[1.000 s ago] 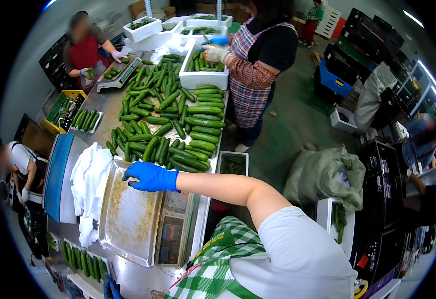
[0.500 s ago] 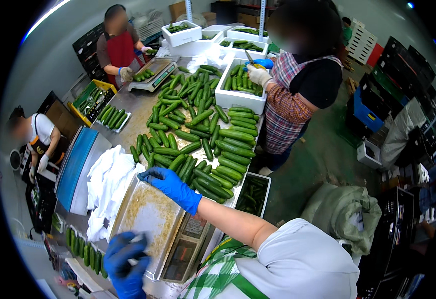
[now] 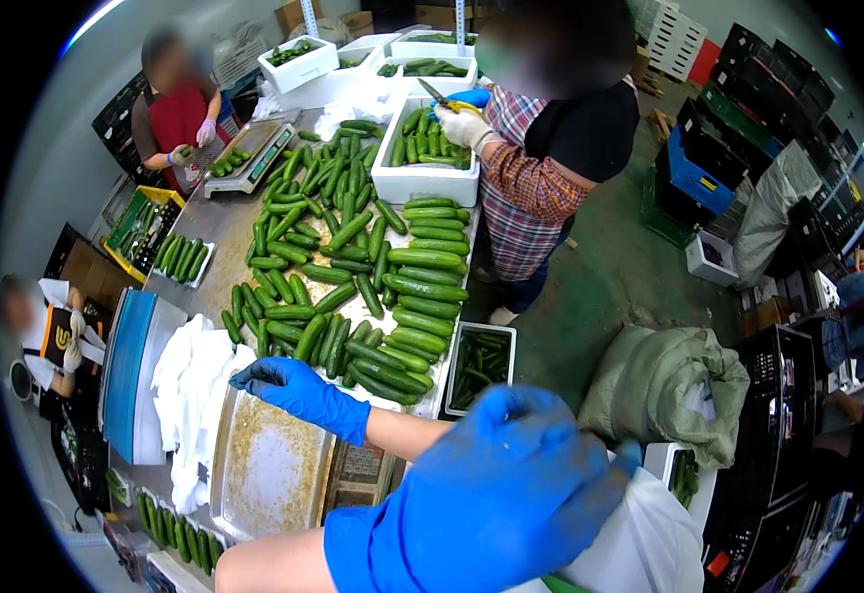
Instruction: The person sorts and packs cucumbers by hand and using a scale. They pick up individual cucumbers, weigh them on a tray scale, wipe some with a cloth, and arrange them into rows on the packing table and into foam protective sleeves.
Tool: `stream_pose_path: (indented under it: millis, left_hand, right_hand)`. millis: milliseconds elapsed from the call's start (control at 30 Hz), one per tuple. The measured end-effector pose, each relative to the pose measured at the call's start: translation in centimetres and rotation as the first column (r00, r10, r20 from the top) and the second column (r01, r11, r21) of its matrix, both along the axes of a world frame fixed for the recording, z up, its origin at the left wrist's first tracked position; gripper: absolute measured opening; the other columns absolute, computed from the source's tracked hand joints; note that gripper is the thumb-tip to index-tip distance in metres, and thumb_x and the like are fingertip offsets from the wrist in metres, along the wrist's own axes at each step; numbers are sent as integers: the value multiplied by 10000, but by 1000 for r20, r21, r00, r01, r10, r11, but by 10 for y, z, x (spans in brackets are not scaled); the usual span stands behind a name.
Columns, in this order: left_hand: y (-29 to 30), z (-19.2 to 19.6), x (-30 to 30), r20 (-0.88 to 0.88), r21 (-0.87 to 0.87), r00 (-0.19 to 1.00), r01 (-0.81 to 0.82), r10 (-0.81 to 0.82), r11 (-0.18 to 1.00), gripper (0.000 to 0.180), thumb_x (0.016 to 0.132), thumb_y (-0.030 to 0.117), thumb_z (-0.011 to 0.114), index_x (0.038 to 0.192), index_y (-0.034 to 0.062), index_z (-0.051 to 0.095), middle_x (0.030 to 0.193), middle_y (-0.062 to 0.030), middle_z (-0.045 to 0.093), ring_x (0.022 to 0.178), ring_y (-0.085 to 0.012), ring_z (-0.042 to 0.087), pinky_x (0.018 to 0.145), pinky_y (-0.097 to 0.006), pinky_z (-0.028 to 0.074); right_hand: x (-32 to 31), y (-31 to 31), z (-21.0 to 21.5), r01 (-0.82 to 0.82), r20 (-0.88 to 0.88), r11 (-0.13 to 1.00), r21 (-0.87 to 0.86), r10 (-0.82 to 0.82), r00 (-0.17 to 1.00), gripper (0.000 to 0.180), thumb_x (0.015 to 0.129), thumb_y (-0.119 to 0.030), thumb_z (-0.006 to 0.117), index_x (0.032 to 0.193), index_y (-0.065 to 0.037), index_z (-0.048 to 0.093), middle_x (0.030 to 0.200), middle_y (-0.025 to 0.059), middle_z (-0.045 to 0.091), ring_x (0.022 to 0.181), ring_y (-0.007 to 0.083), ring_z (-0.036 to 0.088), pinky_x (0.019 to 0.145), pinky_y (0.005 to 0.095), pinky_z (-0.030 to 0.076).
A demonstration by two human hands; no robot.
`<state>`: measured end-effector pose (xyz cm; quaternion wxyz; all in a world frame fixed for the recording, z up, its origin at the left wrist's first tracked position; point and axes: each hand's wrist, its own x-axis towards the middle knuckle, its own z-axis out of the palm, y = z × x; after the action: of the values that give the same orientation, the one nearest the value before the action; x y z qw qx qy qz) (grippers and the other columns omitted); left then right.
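My left hand (image 3: pixel 501 479), in a blue glove, is raised large and blurred in the foreground. It crosses in front of my right forearm, over my pale sleeve; its fingers are smeared, so what they hold, if anything, cannot be made out. My right hand (image 3: pixel 303 393), also blue-gloved with dark smudges, is at the far edge of the scale's worn steel tray (image 3: pixel 274 465). Its fingertips are closed together near the tray's corner; what is in them is too small to name. Beyond it lies a large pile of green cucumbers (image 3: pixel 299 282), with a neat row (image 3: pixel 430 287) along the right.
Crumpled white sheets (image 3: pixel 190 385) and a blue-topped stack (image 3: pixel 130 371) stand left. A co-worker at right holds yellow-handled scissors (image 3: pixel 452 102) over a white foam box (image 3: pixel 422 183). Another works at a far scale (image 3: pixel 254 158). A green sack (image 3: pixel 659 385) is on the right.
My left hand has swung from the tray's near left side up and right, across my right arm. My right hand stays near the tray's far edge. The view has shifted.
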<state>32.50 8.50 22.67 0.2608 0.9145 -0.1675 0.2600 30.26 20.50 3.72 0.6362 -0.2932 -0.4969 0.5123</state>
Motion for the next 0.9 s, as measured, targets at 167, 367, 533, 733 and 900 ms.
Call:
stream_pose_path:
  millis: [167, 367, 533, 733, 900]
  left_hand:
    - [-4, -10, 9, 84, -81, 977, -191, 198, 978, 213, 648, 93, 724, 851, 96, 661, 615, -19, 418, 613, -197, 474, 621, -320, 402]
    - [-5, -13, -2, -30, -173, 987, -159, 157, 972, 224, 670, 74, 708, 889, 86, 661, 634, -43, 496, 612, -214, 499, 608, -327, 392]
    - [13, -15, -20, -146, -296, 942, -334, 304, 895, 212, 702, 85, 688, 912, 82, 666, 675, -55, 576, 652, -228, 539, 624, -329, 398]
    - [-15, 10, -19, 40, -459, 996, 89, -80, 884, 206, 708, 106, 691, 913, 97, 676, 663, -60, 566, 600, -233, 523, 573, -366, 384]
    - [-52, -9, -6, 152, 171, 988, -35, 9, 985, 183, 729, 116, 630, 901, 58, 653, 732, -78, 565, 700, -245, 521, 742, -433, 369]
  right_hand:
    - [9, -7, -2, -4, -9, 1000, 13, 4, 1000, 240, 853, -129, 535, 1049, -9, 606, 967, 103, 622, 892, 167, 567, 816, 299, 449]
    - [3, -7, -5, -1, -6, 1000, 4, 1, 1000, 231, 856, -126, 543, 1042, -5, 607, 957, 92, 626, 890, 148, 563, 816, 289, 448]
    - [-12, -10, -8, -13, -22, 1000, 14, 13, 1000, 224, 859, -124, 549, 1036, -1, 608, 949, 83, 628, 888, 132, 559, 816, 281, 447]
    - [-12, -12, -21, 32, -22, 999, 14, -32, 999, 215, 862, -121, 557, 1030, 4, 609, 939, 73, 632, 886, 113, 555, 816, 271, 446]
    - [-14, -28, -1, -35, 152, 987, -159, 59, 987, 258, 887, -154, 534, 1086, -1, 596, 1052, 66, 610, 977, 118, 535, 886, 277, 417]
